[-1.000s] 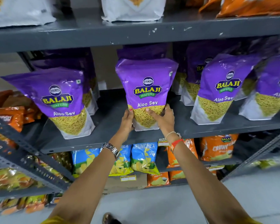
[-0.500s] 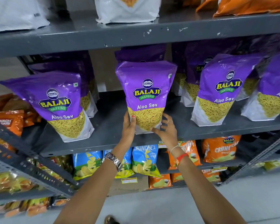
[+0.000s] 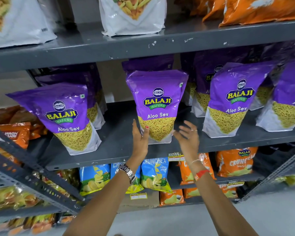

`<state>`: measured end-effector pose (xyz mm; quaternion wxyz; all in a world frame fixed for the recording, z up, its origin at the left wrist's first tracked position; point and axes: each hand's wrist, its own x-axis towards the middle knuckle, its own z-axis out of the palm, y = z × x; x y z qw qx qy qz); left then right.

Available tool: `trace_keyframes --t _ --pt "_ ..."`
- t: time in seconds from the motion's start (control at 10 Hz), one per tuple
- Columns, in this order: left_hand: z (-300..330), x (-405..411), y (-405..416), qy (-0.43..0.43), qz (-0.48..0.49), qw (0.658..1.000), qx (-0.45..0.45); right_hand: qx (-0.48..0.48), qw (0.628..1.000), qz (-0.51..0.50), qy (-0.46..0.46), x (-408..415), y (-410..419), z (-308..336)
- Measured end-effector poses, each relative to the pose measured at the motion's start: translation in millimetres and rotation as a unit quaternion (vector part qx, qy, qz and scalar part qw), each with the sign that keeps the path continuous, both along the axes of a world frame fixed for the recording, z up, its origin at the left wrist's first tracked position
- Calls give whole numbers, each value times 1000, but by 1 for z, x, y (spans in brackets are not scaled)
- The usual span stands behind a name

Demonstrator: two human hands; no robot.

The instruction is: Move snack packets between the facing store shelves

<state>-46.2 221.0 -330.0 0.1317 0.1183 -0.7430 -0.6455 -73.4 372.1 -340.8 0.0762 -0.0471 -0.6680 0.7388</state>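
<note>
A purple Balaji Aloo Sev packet (image 3: 157, 106) stands upright on the grey middle shelf (image 3: 123, 150), at its centre. My left hand (image 3: 140, 138) is at the packet's lower left edge, with the thumb on its front and the fingers along its side. My right hand (image 3: 187, 137) hovers just right of the packet's base. It is open with fingers spread, blurred, and apart from the packet. Another purple packet (image 3: 148, 65) stands behind the centre one.
More purple Aloo Sev packets stand at the left (image 3: 65, 116) and right (image 3: 233, 99) of the same shelf. White packets (image 3: 133, 16) and orange packets (image 3: 262, 9) sit on the shelf above. Blue chip packets (image 3: 153, 176) and orange ones (image 3: 235, 162) fill the shelf below. A slanted metal rack (image 3: 24, 167) stands at the left.
My right hand has let go of the centre packet and moved off to the right, fingers spread. The packet now stands on the shelf, with my left hand still at its lower left edge.
</note>
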Motion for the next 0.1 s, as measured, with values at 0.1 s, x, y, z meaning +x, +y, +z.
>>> trace_keyframes --t 0.1 --pt "6 13 2 100 47 980 -168 -113 983 -125 66 15 34 30"
